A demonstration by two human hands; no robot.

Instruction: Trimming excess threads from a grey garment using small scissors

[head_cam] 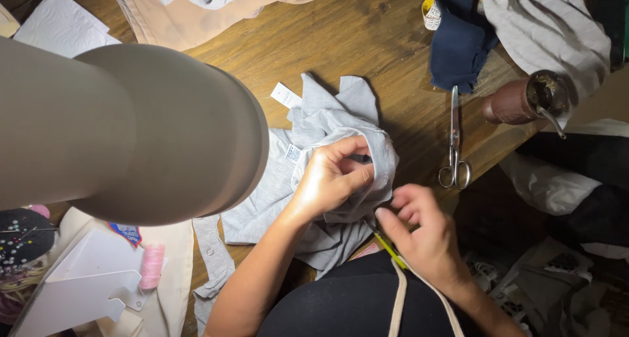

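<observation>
A light grey garment (pixel 327 124) with small white labels lies bunched on the wooden table (pixel 341 36). My left hand (pixel 331 178) grips a rolled edge of this grey garment near the table's front edge, thumb and fingers pinching the fabric. My right hand (pixel 422 232) is just to its right, fingers curled and touching the same fabric edge, with a thin yellow-green tool (pixel 388 246) under it. Whether the right hand holds that tool is hard to tell.
A large beige lamp shade (pixel 131 127) fills the left. Scissors (pixel 455 147) lie right of the garment, near a brown oil can (pixel 524 100). Navy and grey cloths (pixel 498 29), a tape measure (pixel 431 11), pink thread spool (pixel 152 266), pincushion (pixel 23 235).
</observation>
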